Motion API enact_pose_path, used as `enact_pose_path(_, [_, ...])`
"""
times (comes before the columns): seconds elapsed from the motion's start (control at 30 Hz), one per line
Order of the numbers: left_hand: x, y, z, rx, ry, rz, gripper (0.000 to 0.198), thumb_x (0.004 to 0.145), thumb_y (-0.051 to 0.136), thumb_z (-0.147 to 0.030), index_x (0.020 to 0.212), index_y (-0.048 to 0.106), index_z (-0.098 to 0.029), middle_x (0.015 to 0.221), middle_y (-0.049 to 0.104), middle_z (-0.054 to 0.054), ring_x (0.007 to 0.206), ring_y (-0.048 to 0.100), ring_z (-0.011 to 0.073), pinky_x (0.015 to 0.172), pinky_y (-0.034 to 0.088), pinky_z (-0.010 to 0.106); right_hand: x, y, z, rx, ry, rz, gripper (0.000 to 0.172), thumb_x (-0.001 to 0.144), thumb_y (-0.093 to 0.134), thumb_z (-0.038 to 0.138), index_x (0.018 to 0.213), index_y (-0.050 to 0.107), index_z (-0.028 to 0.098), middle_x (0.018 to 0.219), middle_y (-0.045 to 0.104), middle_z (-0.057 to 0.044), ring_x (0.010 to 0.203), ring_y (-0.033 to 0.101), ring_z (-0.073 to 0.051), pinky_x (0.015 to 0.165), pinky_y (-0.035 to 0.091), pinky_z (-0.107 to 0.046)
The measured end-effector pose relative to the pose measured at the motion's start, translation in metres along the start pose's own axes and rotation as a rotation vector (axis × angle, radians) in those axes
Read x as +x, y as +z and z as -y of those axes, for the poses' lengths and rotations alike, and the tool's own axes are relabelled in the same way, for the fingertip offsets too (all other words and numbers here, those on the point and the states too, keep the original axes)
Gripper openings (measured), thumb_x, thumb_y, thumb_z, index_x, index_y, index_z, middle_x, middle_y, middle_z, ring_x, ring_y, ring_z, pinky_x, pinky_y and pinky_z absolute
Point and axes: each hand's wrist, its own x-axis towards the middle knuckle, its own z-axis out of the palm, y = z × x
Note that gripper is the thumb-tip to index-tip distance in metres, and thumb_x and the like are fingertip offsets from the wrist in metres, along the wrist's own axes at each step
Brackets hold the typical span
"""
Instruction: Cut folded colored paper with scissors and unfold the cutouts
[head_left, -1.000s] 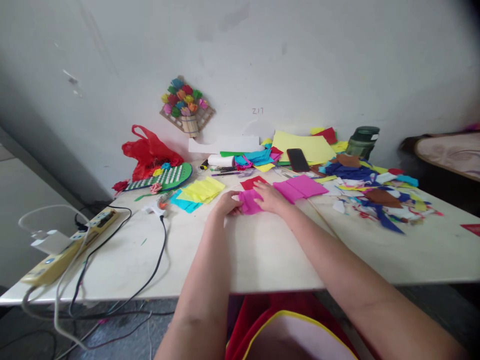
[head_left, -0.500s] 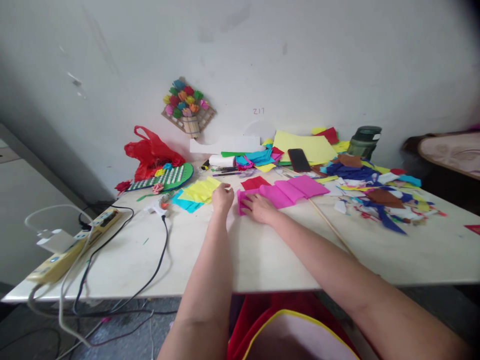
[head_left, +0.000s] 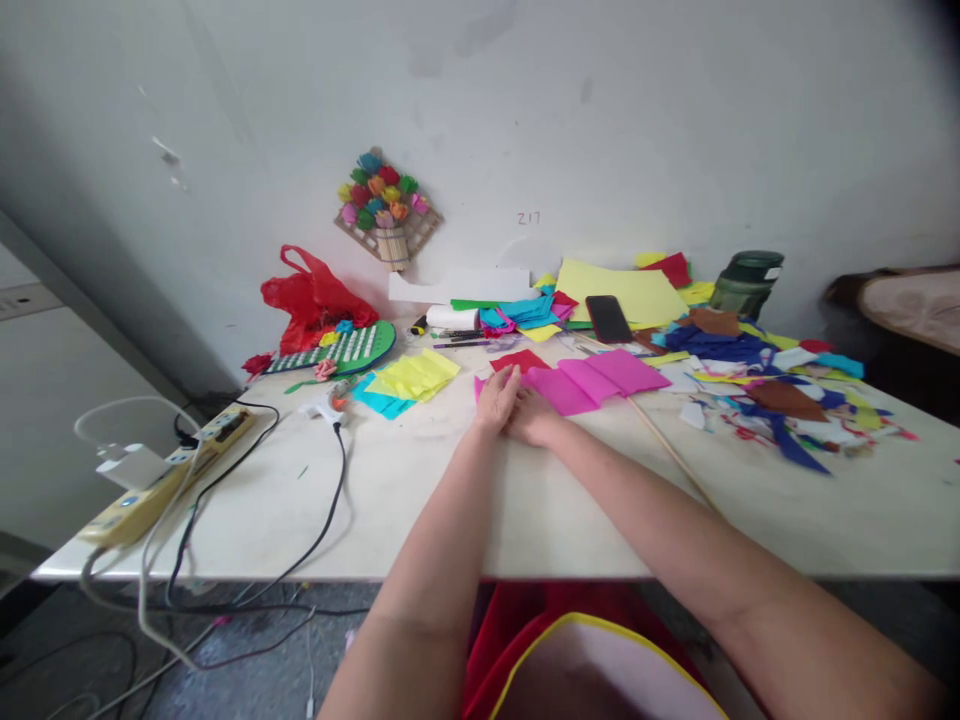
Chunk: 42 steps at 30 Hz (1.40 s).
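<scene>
A strip of magenta crepe paper [head_left: 574,390] lies across the middle of the table, with fold lines along it. My left hand [head_left: 496,402] rests flat over its left end, fingers stretched forward. Close against it, my right hand [head_left: 532,415] lies low on the same end; its fingertips are partly hidden behind the left hand. A red paper piece [head_left: 517,360] lies just beyond my hands. Yellow crepe paper [head_left: 420,375] on top of blue paper [head_left: 382,400] is to their left. A thin wooden stick [head_left: 671,450] runs out from under the strip at right.
A white glue gun [head_left: 324,408] and a power strip [head_left: 169,480] with cables are at left. Paper scraps [head_left: 780,395] heap at right, near a green bottle [head_left: 746,285]. A phone [head_left: 608,320] lies at the back, a red plastic bag [head_left: 315,300] at back left.
My left hand has moved right, from beside the yellow paper onto the magenta strip's left end, next to my right hand. The view has shifted slightly left.
</scene>
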Motion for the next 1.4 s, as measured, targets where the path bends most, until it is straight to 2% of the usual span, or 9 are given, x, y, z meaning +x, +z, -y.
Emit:
enact_pose_path(0.07, [0.001, -0.003, 0.003, 0.006, 0.002, -0.025, 0.053, 0.089, 0.031, -0.05, 0.125, 0.052, -0.017, 0.133, 0.05, 0.009, 0.126, 0.041, 0.0207, 0.105, 0.029, 0.032, -0.002, 0.0, -0.001, -0.021, -0.004, 0.001, 0.06, 0.089, 0.027, 0.037, 0.145, 0.025, 0.015, 0.15, 0.023, -0.007, 0.137, 0.017, -0.029, 0.11, 0.012, -0.045])
enact_pose_path(0.17, [0.002, -0.002, 0.004, 0.156, -0.001, -0.021, 0.053, 0.092, 0.024, -0.045, 0.128, 0.049, -0.015, 0.137, 0.045, 0.011, 0.132, 0.032, 0.0226, 0.11, 0.019, 0.037, -0.003, 0.0, -0.002, -0.031, 0.017, 0.019, 0.061, 0.089, 0.027, 0.037, 0.147, 0.016, 0.018, 0.153, 0.012, -0.004, 0.139, 0.006, -0.027, 0.11, 0.005, -0.048])
enact_pose_path(0.23, [0.002, 0.0, 0.003, 0.269, -0.007, 0.011, 0.055, 0.092, 0.022, -0.044, 0.133, 0.043, -0.014, 0.142, 0.038, 0.011, 0.135, 0.026, 0.0239, 0.111, 0.014, 0.04, -0.002, 0.001, -0.002, -0.025, 0.034, 0.037, 0.063, 0.089, 0.028, 0.038, 0.147, 0.013, 0.018, 0.153, 0.006, -0.004, 0.139, 0.001, -0.028, 0.11, 0.001, -0.051])
enact_pose_path(0.4, [-0.002, -0.002, 0.002, 0.499, 0.035, 0.13, 0.052, 0.091, 0.025, -0.036, 0.139, 0.035, -0.017, 0.146, 0.03, 0.011, 0.138, 0.017, 0.0253, 0.11, 0.012, 0.045, 0.0, 0.006, -0.003, -0.002, 0.079, 0.044, 0.066, 0.088, 0.028, 0.042, 0.147, 0.005, 0.024, 0.154, -0.002, -0.002, 0.139, -0.002, -0.031, 0.106, 0.0, -0.059])
enact_pose_path(0.47, [-0.004, -0.007, 0.005, 0.563, 0.017, 0.13, 0.054, 0.09, 0.028, -0.039, 0.139, 0.035, -0.018, 0.146, 0.029, 0.011, 0.138, 0.015, 0.0263, 0.11, 0.01, 0.046, -0.001, 0.005, -0.002, -0.012, 0.085, 0.047, 0.064, 0.089, 0.025, 0.04, 0.147, 0.004, 0.024, 0.154, 0.0, -0.002, 0.139, -0.002, -0.032, 0.104, 0.002, -0.064])
enact_pose_path(0.63, [-0.005, -0.018, 0.013, 0.709, -0.101, 0.115, 0.059, 0.09, 0.018, -0.046, 0.14, 0.033, -0.019, 0.15, 0.021, 0.009, 0.139, 0.009, 0.0252, 0.11, 0.007, 0.046, -0.003, 0.003, -0.001, 0.006, 0.111, 0.053, 0.061, 0.09, 0.014, 0.04, 0.147, 0.007, 0.02, 0.153, 0.01, -0.003, 0.139, 0.0, -0.03, 0.103, 0.004, -0.064])
enact_pose_path(0.93, [0.0, -0.017, 0.018, 0.817, -0.066, 0.107, 0.057, 0.088, 0.022, -0.043, 0.14, 0.033, -0.021, 0.15, 0.018, 0.008, 0.139, 0.01, 0.0259, 0.109, 0.007, 0.049, -0.001, 0.006, -0.004, 0.0, 0.247, 0.032, 0.059, 0.09, 0.016, 0.036, 0.146, 0.015, 0.021, 0.153, 0.011, -0.002, 0.139, 0.003, -0.026, 0.104, 0.006, -0.063])
enact_pose_path(1.17, [0.003, -0.016, 0.022, 0.842, -0.069, 0.116, 0.065, 0.087, 0.019, -0.048, 0.142, 0.028, -0.014, 0.151, 0.016, 0.008, 0.139, 0.007, 0.0244, 0.111, 0.004, 0.043, -0.003, 0.002, -0.012, 0.02, 0.419, -0.041, 0.061, 0.09, 0.016, 0.041, 0.146, 0.019, 0.018, 0.153, 0.009, -0.005, 0.138, 0.005, -0.031, 0.104, 0.002, -0.062])
enact_pose_path(1.4, [0.007, -0.018, 0.023, 0.83, -0.038, 0.136, 0.067, 0.087, 0.02, -0.05, 0.142, 0.029, -0.012, 0.151, 0.016, 0.009, 0.139, 0.007, 0.0248, 0.111, 0.003, 0.042, -0.004, -0.002, -0.028, 0.115, 0.684, -0.052, 0.075, 0.086, 0.008, 0.058, 0.145, 0.022, 0.014, 0.152, 0.012, -0.014, 0.136, 0.005, -0.04, 0.1, 0.001, -0.067])
